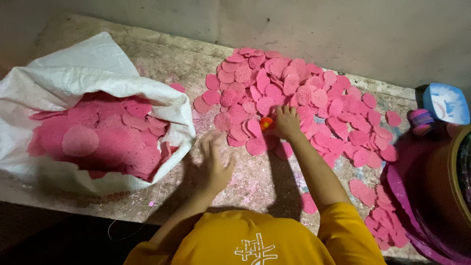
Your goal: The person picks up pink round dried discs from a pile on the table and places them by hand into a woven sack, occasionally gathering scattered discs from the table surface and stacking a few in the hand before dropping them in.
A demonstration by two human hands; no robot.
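The right hand (287, 122) rests on the heap of pink discs (294, 98) beside a small orange piece (266, 123); the left hand (216, 157) hovers blurred near the white sack (98, 73).

Left hand (215, 156) motion-blurred; fingers indistinct, grip unreadable. Small orange object (266, 122) at right hand (287, 122) too small to identify; fingertips hidden among pink discs (294, 93). White sack (98, 73) cut by left edge; its folded rim hides lower discs. Brown basin (449, 181) cut by right edge. Blue-white container (445, 103) partly hidden behind basin. Yellow shirt (255, 240) cut by bottom edge.
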